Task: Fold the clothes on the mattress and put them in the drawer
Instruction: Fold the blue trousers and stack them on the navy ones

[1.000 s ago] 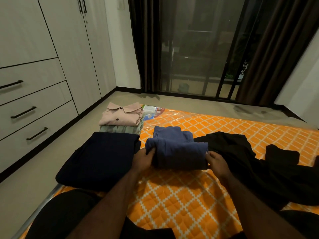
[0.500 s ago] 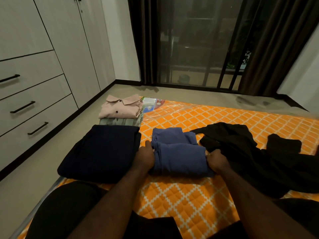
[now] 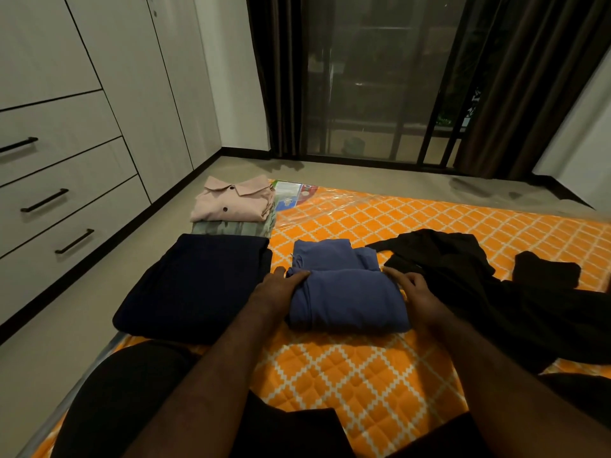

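While the head view looks down over the orange quilted mattress (image 3: 334, 371), the folded blue garment (image 3: 347, 299) lies flat on it in the middle, just in front of the person's knees. The left hand (image 3: 277, 290) rests on the bundle's left edge, its fingers laid fairly straight over the top fold. The right hand (image 3: 411, 290) presses against the right edge with its fingers spread and relaxed. The two hands are apart, one on each side of the cloth, and neither seems to pinch it. Half a second ago both hands were balled more tightly at the bundle's sides; now the fingers have opened out and lie flatter. A second ago the near fold was still being brought over, whereas it now sits settled on the lower layer. Touching the left wrist's outer side lies a folded navy garment (image 3: 195, 285), unmoved. Beyond it a folded pink shirt (image 3: 231, 204) sits on top of a grey-green garment (image 3: 231, 228) at the mattress corner, beside a printed label (image 3: 291, 196) under clear plastic. To the right an unfolded heap of black clothes (image 3: 496, 292) sprawls just beside the right hand, as before. The drawers (image 3: 66, 200) stand closed along the left wall, across a strip of floor from the mattress.
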Tool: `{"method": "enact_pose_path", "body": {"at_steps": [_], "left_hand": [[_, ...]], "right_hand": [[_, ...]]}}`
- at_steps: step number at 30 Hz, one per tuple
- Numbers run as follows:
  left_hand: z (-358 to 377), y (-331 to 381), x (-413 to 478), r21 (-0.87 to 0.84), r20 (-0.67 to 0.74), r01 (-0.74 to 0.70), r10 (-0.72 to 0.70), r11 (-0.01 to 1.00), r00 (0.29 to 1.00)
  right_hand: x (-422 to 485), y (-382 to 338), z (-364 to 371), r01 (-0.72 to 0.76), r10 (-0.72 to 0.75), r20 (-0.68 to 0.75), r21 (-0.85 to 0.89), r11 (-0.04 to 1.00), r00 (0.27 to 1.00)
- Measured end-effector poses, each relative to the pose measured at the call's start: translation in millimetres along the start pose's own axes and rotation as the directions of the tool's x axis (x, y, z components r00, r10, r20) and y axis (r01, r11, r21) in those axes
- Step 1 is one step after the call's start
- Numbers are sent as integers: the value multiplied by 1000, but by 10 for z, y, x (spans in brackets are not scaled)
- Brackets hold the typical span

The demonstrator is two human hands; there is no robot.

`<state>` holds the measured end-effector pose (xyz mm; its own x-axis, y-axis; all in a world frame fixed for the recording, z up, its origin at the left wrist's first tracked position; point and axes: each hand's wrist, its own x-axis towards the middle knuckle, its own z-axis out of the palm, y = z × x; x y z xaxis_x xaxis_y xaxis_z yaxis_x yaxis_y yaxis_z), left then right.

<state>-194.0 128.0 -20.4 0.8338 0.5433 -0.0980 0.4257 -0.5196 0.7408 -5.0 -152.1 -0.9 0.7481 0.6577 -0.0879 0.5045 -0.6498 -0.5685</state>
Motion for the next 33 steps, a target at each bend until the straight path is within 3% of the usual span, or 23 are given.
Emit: {"method": "enact_pose_path", "body": {"at_steps": [5,9,13,17,20,24,29,31,33], "left_hand": [[-265,163,3,253,141,-193,162,948,977],[-358,254,-34,-57,-24,-225,224,973,974],[-323,333,-103,-218,-121,-164,140,962,983],[-280,307,-33,-178,-156,-56,28,982,987],[-256,337,17,-179,-143,53,-79,982,987],[-176,302,41,104,-145,148,-132,984,981],[-16,317,-23,484,4,55,-65,874,998],[-7,322,-34,527,-36,48,-34,848,999],[-30,348,-51,506,-179,54,43,861,983]], "right_hand": [[23,70,-54,-4,4,33,-13,1000,999],[35,60,-105,0,0,111,3,1000,994],[54,23,-112,-60,43,155,103,993,987],[6,-152,-87,-213,164,155,388,897,974],[-47,-253,-105,-248,194,161,458,854,968],[65,-198,-27,-355,332,131,242,903,934],[34,-218,73,-429,425,115,11,903,898],[-8,-292,30,-448,454,45,-102,888,890],[-16,-371,-29,-421,407,-108,-235,876,907]]}}
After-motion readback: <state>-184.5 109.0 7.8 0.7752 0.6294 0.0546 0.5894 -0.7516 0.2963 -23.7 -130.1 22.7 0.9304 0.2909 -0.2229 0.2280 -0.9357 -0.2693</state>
